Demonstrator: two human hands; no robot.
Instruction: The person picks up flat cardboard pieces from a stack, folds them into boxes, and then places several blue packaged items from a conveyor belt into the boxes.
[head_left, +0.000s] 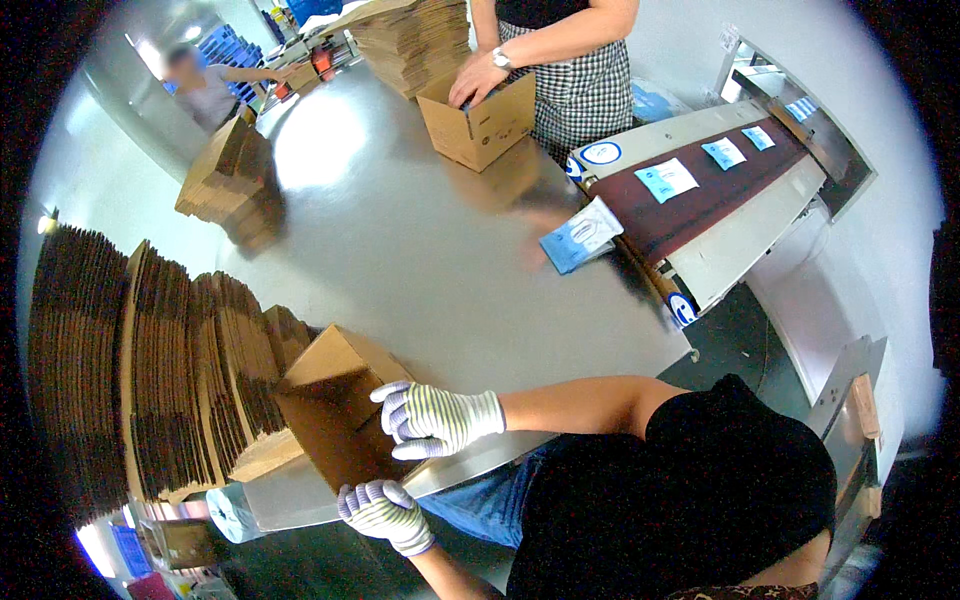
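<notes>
An open brown cardboard box [345, 425] sits tilted at the table's near left edge, its mouth toward me and its inside in shadow. At its lower rim, my left hand [385, 513], in a striped glove, curls its fingers over the cardboard. My right hand [440, 420], gloved the same way, hovers by the box's right side with bent fingers. Its thumb stands apart from the fingers and I see nothing between them. Whether the right fingertips touch the box, I cannot tell.
Stacks of flat cardboard [165, 370] stand left of the box. Blue-and-white packets [665, 180] lie on a conveyor [700, 190]; another packet [582, 236] lies at its end on the metal table [480, 290]. Across, a person's hands [480, 78] reach into another box [480, 125].
</notes>
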